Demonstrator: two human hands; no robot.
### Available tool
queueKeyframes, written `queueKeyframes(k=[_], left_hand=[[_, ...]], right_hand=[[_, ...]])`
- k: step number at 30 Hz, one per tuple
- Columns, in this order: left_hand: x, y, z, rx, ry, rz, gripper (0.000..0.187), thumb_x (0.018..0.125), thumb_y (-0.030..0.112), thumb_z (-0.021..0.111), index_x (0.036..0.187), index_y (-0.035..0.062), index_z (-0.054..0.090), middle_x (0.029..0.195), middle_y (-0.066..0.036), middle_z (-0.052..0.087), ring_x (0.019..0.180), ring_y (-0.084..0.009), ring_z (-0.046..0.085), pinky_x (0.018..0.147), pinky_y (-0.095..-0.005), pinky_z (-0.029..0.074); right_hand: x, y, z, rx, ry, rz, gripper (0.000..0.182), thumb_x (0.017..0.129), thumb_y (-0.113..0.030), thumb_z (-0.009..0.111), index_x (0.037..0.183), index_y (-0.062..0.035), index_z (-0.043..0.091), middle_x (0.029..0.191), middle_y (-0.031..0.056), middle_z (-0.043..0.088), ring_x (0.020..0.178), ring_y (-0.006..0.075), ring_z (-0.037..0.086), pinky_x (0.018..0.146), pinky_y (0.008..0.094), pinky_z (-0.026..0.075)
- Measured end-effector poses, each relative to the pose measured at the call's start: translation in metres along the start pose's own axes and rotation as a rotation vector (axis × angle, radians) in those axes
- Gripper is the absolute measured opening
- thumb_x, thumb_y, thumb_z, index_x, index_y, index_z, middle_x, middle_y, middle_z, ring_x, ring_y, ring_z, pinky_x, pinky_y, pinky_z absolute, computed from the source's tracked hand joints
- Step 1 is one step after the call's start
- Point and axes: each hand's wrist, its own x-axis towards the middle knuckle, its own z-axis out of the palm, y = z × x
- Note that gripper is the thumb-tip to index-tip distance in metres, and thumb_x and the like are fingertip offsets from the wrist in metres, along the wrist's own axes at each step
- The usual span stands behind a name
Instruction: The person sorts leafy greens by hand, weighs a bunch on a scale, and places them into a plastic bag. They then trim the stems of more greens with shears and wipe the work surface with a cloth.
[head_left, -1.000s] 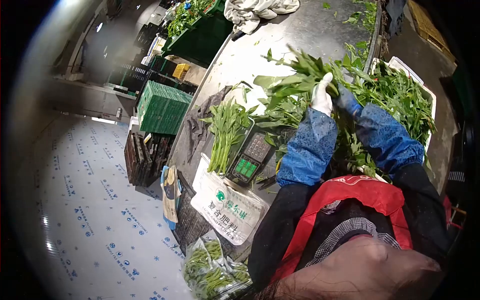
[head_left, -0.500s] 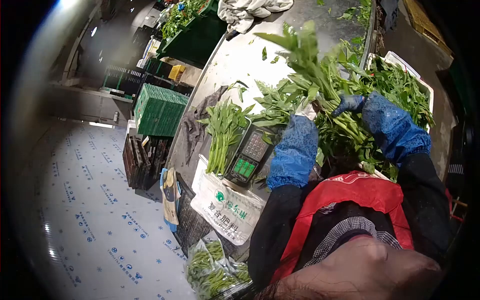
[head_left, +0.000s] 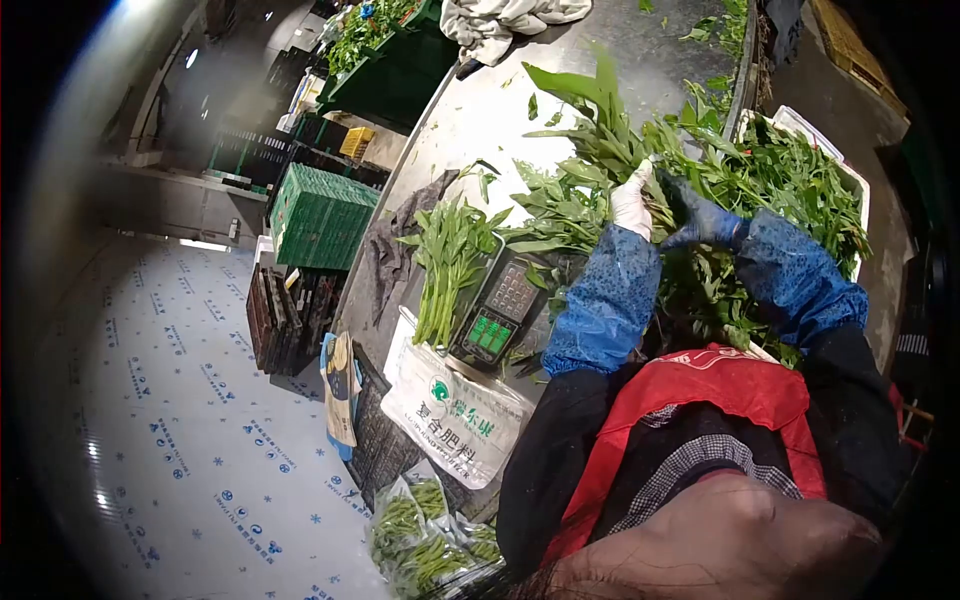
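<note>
My left hand (head_left: 632, 203), in a white glove, is closed around the stems of a bunch of leafy greens (head_left: 600, 110), whose long leaves point up and away from me. Beside it, my right hand (head_left: 708, 220) wears a blue glove; its thumb and fingers are apart, with nothing visibly gripped. More loose greens (head_left: 560, 200) lie to the left of the held bunch. Below and right of my hands are further leaves (head_left: 720, 290), partly hidden by my sleeves. A white crate (head_left: 855, 185) full of greens stands to the right.
A scale (head_left: 497, 310) with a lit green display sits left of my arm, next to a sorted bunch of greens (head_left: 445, 270). A printed white sack (head_left: 460, 410) lies nearer, above bagged greens (head_left: 430, 530). Stacked green crates (head_left: 318, 215) stand beyond the table.
My right hand has come off the stems and opened. The left hand has shifted slightly up and right, with the bunch now more upright and steadier.
</note>
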Motion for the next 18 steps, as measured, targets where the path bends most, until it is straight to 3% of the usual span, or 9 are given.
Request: queueKeyframes(k=[1,3,4,6,7,8,10,16,18], left_hand=[[0.006,-0.01,-0.002,0.071,0.005,0.055,0.03,0.07,0.009,0.07,0.096,0.0022,0.058,0.09,-0.004,0.06,0.079,-0.0159,0.057,0.074,-0.0296,0.046],[0.001,-0.02,0.003,0.099,-0.066,0.215,0.03,0.07,0.008,0.07,0.097,0.0019,0.057,0.092,-0.005,0.059,0.083,-0.0161,0.056,0.078,-0.031,0.045],[0.009,-0.02,-0.006,0.095,-0.142,0.123,0.034,0.07,0.008,0.07,0.1,0.0015,0.054,0.094,-0.005,0.058,0.085,-0.0164,0.056,0.08,-0.0318,0.044],[0.018,-0.015,-0.023,-0.022,-0.243,-0.05,0.038,0.071,0.009,0.071,0.103,0.0049,0.051,0.093,-0.003,0.057,0.087,-0.0164,0.054,0.078,-0.0349,0.045],[0.009,-0.01,-0.02,-0.019,-0.233,-0.009,0.036,0.071,0.011,0.071,0.102,0.0074,0.052,0.091,-0.002,0.057,0.086,-0.0161,0.055,0.076,-0.0363,0.046],[0.001,-0.001,-0.018,-0.016,-0.225,0.031,0.034,0.072,0.013,0.071,0.101,0.0099,0.053,0.088,-0.001,0.057,0.086,-0.0158,0.055,0.074,-0.0377,0.048],[0.021,-0.003,-0.041,-0.031,-0.246,-0.082,0.028,0.075,0.017,0.067,0.098,0.0122,0.054,0.089,-0.002,0.058,0.084,-0.0178,0.056,0.072,-0.0417,0.05],[0.038,-0.014,-0.052,-0.038,-0.322,-0.207,0.029,0.077,0.018,0.065,0.101,0.0069,0.054,0.099,-0.01,0.057,0.092,-0.0272,0.057,0.071,-0.0489,0.051],[0.021,-0.007,-0.033,0.009,-0.21,-0.213,0.029,0.076,0.016,0.065,0.101,0.0055,0.055,0.098,-0.01,0.057,0.09,-0.0267,0.057,0.07,-0.0483,0.051]], right_hand=[[-0.003,0.022,0.014,-0.261,0.057,0.042,0.094,0.06,-0.024,0.078,0.133,-0.0031,0.022,0.129,0.0198,0.037,0.12,0.0273,0.035,0.099,0.0324,0.03],[0.003,0.05,0.024,0.086,0.066,0.286,0.087,0.062,-0.023,0.076,0.13,-0.0024,0.027,0.126,0.0181,0.042,0.116,0.0268,0.041,0.097,0.0326,0.033],[-0.001,0.054,0.016,-0.007,0.079,0.309,0.079,0.065,-0.022,0.075,0.128,-0.0018,0.032,0.122,0.0144,0.047,0.109,0.0233,0.047,0.093,0.032,0.037],[0.0,0.062,0.004,0.468,0.042,0.236,0.073,0.067,-0.023,0.074,0.126,-0.0029,0.036,0.123,0.011,0.048,0.107,0.0196,0.048,0.091,0.0307,0.039],[-0.002,0.063,-0.007,0.325,0.036,0.296,0.07,0.068,-0.024,0.073,0.125,-0.0029,0.038,0.117,0.0081,0.052,0.1,0.0155,0.051,0.086,0.0288,0.042],[-0.002,0.063,-0.015,0.405,-0.018,0.365,0.067,0.069,-0.021,0.071,0.125,-0.0031,0.039,0.112,0.0073,0.055,0.095,0.0142,0.052,0.083,0.028,0.043],[-0.005,0.036,-0.033,0.691,-0.106,0.503,0.059,0.07,-0.01,0.066,0.123,-0.0035,0.041,0.101,0.0053,0.059,0.082,0.012,0.055,0.075,0.0262,0.045],[-0.011,0.045,-0.028,0.677,-0.115,0.481,0.06,0.068,-0.006,0.063,0.123,-0.0025,0.041,0.103,0.0073,0.059,0.084,0.0143,0.056,0.076,0.0273,0.045],[-0.011,0.047,-0.024,0.704,-0.078,0.467,0.06,0.068,-0.007,0.063,0.124,-0.0013,0.04,0.105,0.0088,0.058,0.089,0.0157,0.055,0.081,0.0294,0.044]])
